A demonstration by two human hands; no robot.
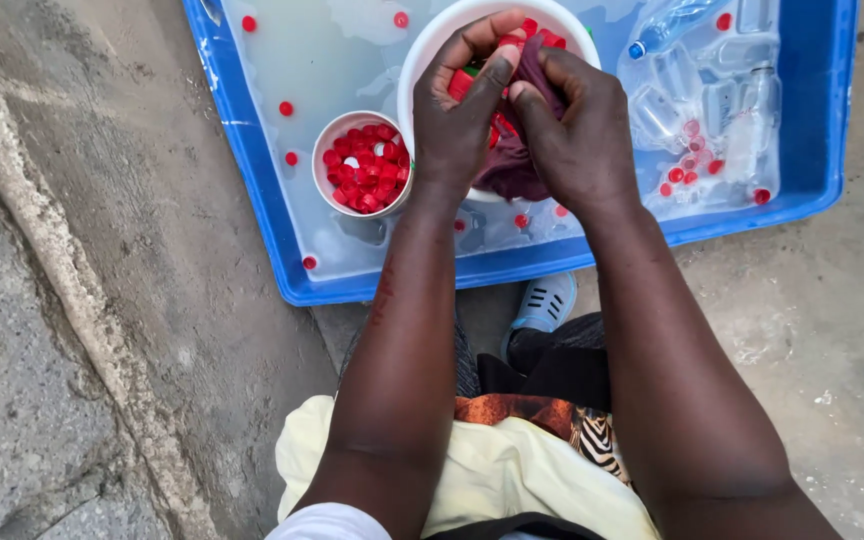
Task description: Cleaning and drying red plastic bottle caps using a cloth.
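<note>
Both my hands are over a white bowl (422, 60) that floats in a blue tub (272, 200) of cloudy water. My left hand (457, 115) and my right hand (577, 130) meet above the bowl and together grip a dark maroon cloth (512, 170); something small pressed inside it is hidden by my fingers. Red bottle caps (542, 32) lie in the bowl behind my fingers. To the left of the bowl a small white cup (324, 150) is full of red caps.
Several clear plastic bottles (712, 100) float at the tub's right side, with loose red caps (286, 108) scattered on the water. The tub stands on rough concrete ground. My pale blue shoe (544, 302) sits just under the tub's near edge.
</note>
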